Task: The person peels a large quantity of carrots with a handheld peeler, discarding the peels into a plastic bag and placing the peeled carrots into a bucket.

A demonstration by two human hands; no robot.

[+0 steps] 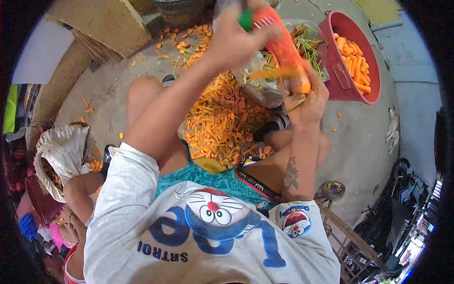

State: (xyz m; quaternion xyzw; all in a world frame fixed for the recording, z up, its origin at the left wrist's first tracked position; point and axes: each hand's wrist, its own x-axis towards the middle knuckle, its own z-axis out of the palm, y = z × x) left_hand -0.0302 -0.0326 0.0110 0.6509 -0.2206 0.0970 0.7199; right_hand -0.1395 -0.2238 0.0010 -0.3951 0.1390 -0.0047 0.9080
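Note:
My left hand (236,40), partly blurred, is closed around the upper part of a long red object (283,47) with pale slots and a green part at its top. My right hand (307,102) holds an orange carrot (304,84) against its lower end. A blurred orange strip (272,74) crosses just left of the carrot. Beneath my hands lies a large pile of cut carrot pieces (217,118) on the floor, between my legs. Behind the red object, green stems (309,49) lie on clear plastic.
A red tub (338,71) of carrots stands at the upper right. Carrot slices (187,47) are scattered near a dark bucket (179,14). At the left are a white sack (61,146) and another person's arm (82,194). A small animal (392,128) lies at the right.

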